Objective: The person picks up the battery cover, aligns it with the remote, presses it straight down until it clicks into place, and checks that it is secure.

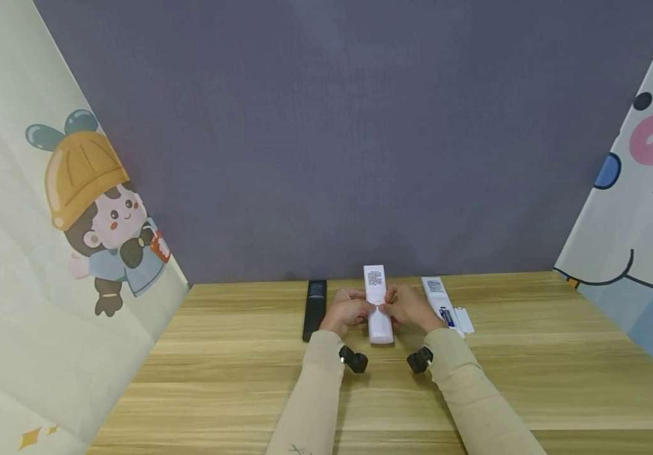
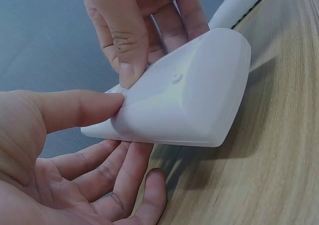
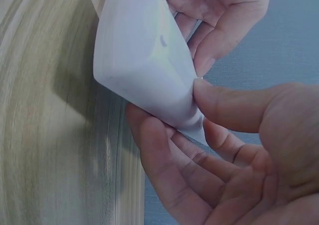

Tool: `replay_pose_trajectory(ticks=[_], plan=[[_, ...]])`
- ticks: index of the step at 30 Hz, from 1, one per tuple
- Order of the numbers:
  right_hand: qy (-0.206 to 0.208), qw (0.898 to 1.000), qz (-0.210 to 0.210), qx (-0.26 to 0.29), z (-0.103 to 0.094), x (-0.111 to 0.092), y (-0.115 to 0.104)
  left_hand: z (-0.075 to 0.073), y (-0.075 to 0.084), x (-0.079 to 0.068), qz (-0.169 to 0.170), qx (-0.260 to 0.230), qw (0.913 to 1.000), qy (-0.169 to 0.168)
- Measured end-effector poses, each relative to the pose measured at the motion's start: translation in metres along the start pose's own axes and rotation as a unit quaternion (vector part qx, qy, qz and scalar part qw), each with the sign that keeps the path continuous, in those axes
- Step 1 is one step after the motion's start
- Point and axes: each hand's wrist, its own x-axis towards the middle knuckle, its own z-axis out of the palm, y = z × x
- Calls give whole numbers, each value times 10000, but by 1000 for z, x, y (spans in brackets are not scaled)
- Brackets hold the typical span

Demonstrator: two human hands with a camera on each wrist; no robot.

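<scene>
A white remote control [image 1: 380, 327] is held back side up above the table, a printed label near its far end. My left hand [image 1: 348, 309] grips its left side, fingers underneath and thumb [image 2: 84, 107] on the back. From the right side my right hand [image 1: 410, 306] grips it the same way, its thumb [image 3: 232, 105] pressing close beside the left one. Both thumb tips meet near the upper edge of the battery cover [image 2: 164, 83], which sits on the remote. In the wrist views the rounded near end tilts over the tabletop.
A black remote [image 1: 316, 309] lies left of my left hand. Right of my right hand lies a second white remote [image 1: 436, 291] with its battery compartment uncovered and a battery [image 1: 447, 317] showing. A loose white cover [image 1: 465, 320] lies beside it. A dark grey panel [image 1: 326, 158] rises behind the wooden table [image 1: 218, 379].
</scene>
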Motion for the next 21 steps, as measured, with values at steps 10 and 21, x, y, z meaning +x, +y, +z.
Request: replay_pose_trajectory(ticks=[10,21], plan=[[147,9990,31,-419,3,2,-2,1,-1,0,141,8,9999,-27],[185,9987,177,-433,5,5,-1,3,1,-2,57,175,9998,77]])
